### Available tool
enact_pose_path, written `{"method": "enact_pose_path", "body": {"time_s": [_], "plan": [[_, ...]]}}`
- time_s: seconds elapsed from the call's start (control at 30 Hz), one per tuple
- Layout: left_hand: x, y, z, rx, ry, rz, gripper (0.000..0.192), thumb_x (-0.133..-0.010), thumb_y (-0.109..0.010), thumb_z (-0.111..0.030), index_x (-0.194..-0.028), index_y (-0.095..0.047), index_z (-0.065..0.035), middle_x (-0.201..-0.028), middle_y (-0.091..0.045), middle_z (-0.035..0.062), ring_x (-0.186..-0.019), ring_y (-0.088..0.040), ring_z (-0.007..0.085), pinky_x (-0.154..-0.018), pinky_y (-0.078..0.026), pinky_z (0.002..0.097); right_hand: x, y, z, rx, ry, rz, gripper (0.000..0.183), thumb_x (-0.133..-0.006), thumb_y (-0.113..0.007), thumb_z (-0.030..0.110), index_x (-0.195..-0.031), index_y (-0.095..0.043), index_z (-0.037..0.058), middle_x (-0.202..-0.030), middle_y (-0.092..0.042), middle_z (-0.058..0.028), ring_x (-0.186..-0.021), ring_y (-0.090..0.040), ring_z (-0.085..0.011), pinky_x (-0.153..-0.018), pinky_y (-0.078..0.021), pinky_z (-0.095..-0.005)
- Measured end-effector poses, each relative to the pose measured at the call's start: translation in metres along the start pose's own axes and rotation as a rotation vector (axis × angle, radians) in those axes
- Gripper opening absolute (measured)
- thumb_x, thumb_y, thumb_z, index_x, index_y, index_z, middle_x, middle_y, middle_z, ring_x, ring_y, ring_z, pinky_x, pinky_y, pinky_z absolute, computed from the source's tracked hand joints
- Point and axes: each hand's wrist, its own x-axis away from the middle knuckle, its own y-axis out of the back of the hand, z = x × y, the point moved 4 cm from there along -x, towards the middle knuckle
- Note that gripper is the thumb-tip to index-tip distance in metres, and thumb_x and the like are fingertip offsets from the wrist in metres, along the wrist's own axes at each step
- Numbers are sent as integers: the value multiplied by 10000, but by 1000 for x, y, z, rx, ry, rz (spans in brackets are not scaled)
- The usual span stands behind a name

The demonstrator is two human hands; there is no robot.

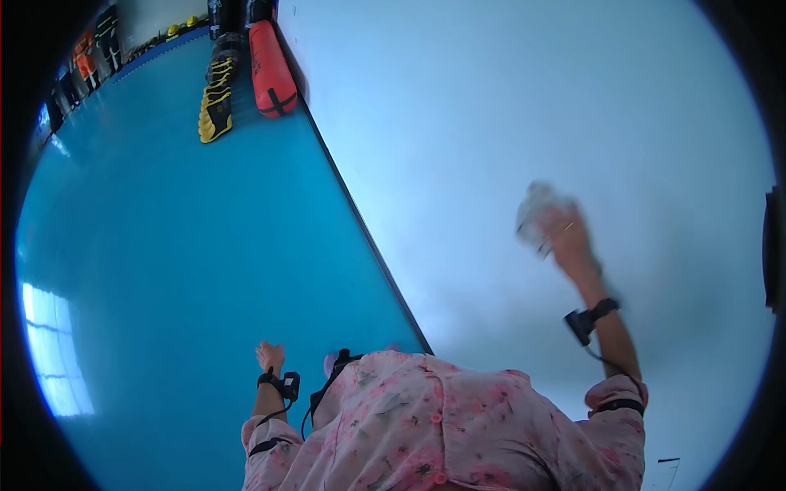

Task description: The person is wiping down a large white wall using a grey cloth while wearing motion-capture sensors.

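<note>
My right hand is raised over a broad white wall, gripping a crumpled greyish-white cloth. Both are blurred, and whether the cloth touches the wall is hard to tell. Low on the other side, my left hand hangs beside my body above the blue floor. Its fingers look loosely curled, and no object shows in it. A black strap with a small device circles my right wrist, and a similar device sits on the left.
A dark baseboard runs where floor meets wall. Along it lie a red cylindrical bag and a row of yellow-and-black items. Orange and dark work garments and yellow helmets stand far left. A dark object juts in at the right edge.
</note>
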Motion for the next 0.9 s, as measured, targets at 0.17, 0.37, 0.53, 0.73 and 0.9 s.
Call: {"method": "enact_pose_path", "body": {"time_s": [0.17, 0.37, 0.53, 0.73, 0.9], "plan": [[-19, -7, -2, 45, -114, 0, 487, -798, -606, -290, -1179, -514, -1, -1266, -450, 212, -1141, -468, 374, -943, -414, 449, -51, 155, -77, 505, -463, -335, 718, -669, -637, -10, -1342, -439, 144, -1377, -439, -56, -1316, -337, -251, -1087, -209, -500], [-9, 0, -56, 115, -302, 5, 497, -794, -608, -318, -1192, -521, -34, -1241, -479, 200, -1122, -489, 378, -918, -430, 445, -4, 20, 22, 193, -151, -35, 393, -759, -501, 3, -1114, -623, 118, -1201, -564, -75, -1200, -466, -214, -1089, -249, -482], [-7, -4, -45, 53, -390, 16, 559, -795, -625, -358, -1221, -492, -19, -1195, -511, 199, -1116, -494, 358, -908, -433, 438, 106, 22, 67, 149, -557, -40, 406, -734, -565, 13, -1126, -609, 107, -1251, -534, -72, -1266, -406, -274, -1091, -218, -526], [-45, 5, 22, 43, -143, 87, 500, -792, -606, -287, -1169, -496, 23, -1175, -504, 262, -1074, -511, 413, -882, -450, 462, 199, 208, -52, 688, -897, -291, 594, -733, -643, 181, -1306, -494, 128, -1339, -488, -98, -1293, -369, -325, -1080, -239, -489], [-31, 4, 10, -56, -156, -18, 420, -786, -576, -255, -1089, -530, 32, -1167, -509, 259, -1021, -541, 419, -845, -469, 471, 256, 200, 3, 724, -836, -884, 551, -790, -600, 272, -1305, -500, 101, -1359, -464, -135, -1281, -379, -341, -1066, -257, -492]]}}
